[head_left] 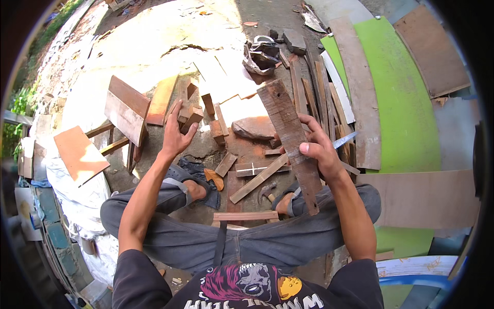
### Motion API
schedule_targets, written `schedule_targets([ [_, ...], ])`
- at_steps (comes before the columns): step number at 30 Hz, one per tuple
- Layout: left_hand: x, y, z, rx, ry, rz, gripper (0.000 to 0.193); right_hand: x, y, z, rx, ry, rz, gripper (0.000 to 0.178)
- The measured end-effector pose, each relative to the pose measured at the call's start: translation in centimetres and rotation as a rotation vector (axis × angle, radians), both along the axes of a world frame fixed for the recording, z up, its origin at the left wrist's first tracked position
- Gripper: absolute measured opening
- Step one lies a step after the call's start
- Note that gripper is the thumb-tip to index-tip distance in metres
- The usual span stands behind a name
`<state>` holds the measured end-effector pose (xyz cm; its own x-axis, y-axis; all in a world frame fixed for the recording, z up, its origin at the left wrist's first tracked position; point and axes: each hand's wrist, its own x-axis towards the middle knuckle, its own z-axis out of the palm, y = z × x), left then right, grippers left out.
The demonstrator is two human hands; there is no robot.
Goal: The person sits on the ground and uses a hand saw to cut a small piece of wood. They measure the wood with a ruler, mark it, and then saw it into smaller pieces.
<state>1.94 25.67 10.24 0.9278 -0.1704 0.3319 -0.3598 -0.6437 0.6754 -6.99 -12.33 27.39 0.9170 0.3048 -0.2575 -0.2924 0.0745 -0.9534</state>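
My right hand (320,147) is closed round a worn brown wooden plank (290,134), thumb on its face. The plank is raised in front of me and tilted, its top leaning left. A hole shows near its upper end. My left hand (176,135) is open, thumb and fingers apart, beside a small pile of wooden blocks (191,117); whether it touches them I cannot tell. Just past my right hand a toothed saw blade (345,139) sticks out, its other end hidden. Between my feet lie a hammer (267,191) and a narrow wooden strip (257,177).
A flat stone (253,127) lies ahead among wood offcuts. On the left a small wooden structure (126,110) stands near an orange-brown board (81,154) and white sacks (77,201). Long green boards (396,87) and brown planks line the right. A black bag (261,57) sits farther off.
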Motion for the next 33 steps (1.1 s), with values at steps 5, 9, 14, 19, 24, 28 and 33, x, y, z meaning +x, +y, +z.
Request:
schedule_targets([
  [5, -1.7, -1.0, 8.3, -0.250, 0.033, -0.037, 0.079, -0.5, 0.0, 0.0, -0.029, -0.047, -0.063, 0.085],
  [9, -3.9, -1.9, 12.4, -0.363, -0.044, -0.083, 0.081, -0.3, 0.4, -0.9, 0.093, -0.048, -0.160, 0.085],
  [14, -7.8, -4.8, 13.3, -0.692, 0.003, -0.067, 0.059, -1.4, 0.6, 0.4, 0.148, 0.129, -0.085, 0.075],
  [19, -10.2, -10.0, 13.7, -0.944, 0.329, -0.069, 0.039, -2.8, 2.0, 0.4, 0.406, 0.172, 0.035, 0.073],
  [24, -12.7, -15.6, 13.4, -1.046, 0.394, -0.116, 0.084, -4.7, 2.0, 0.0, 0.522, 0.154, 0.179, 0.081],
  [28, -13.6, -18.2, 14.3, -1.117, 0.443, -0.152, 0.093, -5.3, 1.6, 0.2, 0.459, 0.105, 0.084, 0.083],
  [33, -14.5, -20.3, 15.4, -1.064, 0.417, -0.115, 0.094, -5.3, -0.2, 0.3, 0.383, 0.081, 0.051, 0.083],
])
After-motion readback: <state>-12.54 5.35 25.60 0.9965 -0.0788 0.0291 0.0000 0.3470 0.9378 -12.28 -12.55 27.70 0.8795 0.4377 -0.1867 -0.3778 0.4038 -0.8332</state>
